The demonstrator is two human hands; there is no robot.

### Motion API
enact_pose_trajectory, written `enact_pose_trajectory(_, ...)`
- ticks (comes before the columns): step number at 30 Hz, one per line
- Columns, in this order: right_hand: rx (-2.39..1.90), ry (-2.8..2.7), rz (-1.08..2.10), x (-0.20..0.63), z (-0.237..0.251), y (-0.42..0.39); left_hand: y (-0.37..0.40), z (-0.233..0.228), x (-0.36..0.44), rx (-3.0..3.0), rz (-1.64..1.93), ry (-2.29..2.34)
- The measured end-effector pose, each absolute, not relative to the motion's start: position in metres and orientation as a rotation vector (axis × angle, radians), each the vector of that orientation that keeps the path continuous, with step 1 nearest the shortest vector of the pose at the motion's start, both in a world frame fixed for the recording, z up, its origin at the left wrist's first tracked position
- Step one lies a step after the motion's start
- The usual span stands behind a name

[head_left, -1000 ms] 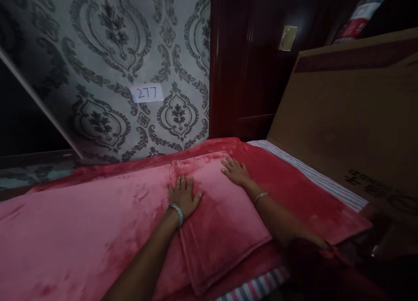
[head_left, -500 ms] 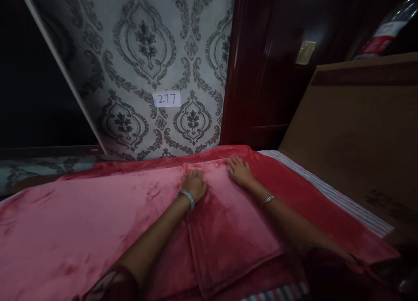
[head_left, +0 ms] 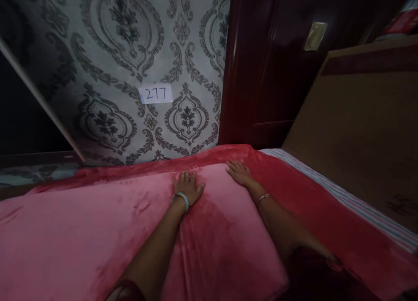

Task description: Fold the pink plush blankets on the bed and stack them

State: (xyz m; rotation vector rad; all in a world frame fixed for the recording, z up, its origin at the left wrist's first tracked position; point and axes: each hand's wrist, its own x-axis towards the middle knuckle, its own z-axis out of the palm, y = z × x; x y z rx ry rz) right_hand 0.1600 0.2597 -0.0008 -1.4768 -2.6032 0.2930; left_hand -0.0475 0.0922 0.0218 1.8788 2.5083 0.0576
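While my left hand (head_left: 187, 187) lies flat on the pink pillow (head_left: 222, 231), fingers loosely spread, my right hand (head_left: 239, 172) presses its far corner, fingers together.

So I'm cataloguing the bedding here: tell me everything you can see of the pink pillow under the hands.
The pink pillow is rectangular, in a plush, velvety cover that looks like fleece, lighter than the red blanket it lies flat on. Its far end sits near the patterned wall. The left hand presses palm down on its left edge, fingers spread; the right hand rests flat at its far right corner. Its near end runs out of view.
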Motion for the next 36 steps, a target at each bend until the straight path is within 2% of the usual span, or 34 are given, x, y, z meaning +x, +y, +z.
enact_pose_trajectory(8, -1.490, -2.545, 0.354, 0.164, -0.012, 0.268, 0.093, 0.024, -0.048, 1.884, 0.062, 2.498)
enact_pose_trajectory(14, -1.540, -2.495, 0.371, 0.174, 0.003, 0.264, 0.092, 0.025, -0.047, 1.897, 0.054, 2.511)
enact_pose_trajectory(18, -1.602, -2.437, 0.361, 0.198, 0.023, 0.230, 0.094, 0.030, -0.049, 1.867, 0.034, 2.498)
enact_pose_trajectory(22, -1.492, -2.520, 0.335, 0.216, 0.037, 0.160, 0.087, 0.051, -0.039, 1.821, 0.100, 2.497)
enact_pose_trajectory(27, -1.231, -2.708, 0.323, 0.211, 0.037, 0.075, 0.029, 0.070, 0.014, 2.028, 0.150, 2.381)
enact_pose_trajectory(31, -1.151, -2.784, 0.233, 0.209, 0.026, 0.047, -0.041, 0.048, 0.058, 2.215, 0.051, 2.081)
enact_pose_trajectory(36, -1.318, -2.713, 0.092, 0.249, 0.008, 0.061, -0.075, 0.016, 0.071, 2.289, 0.064, 2.117)
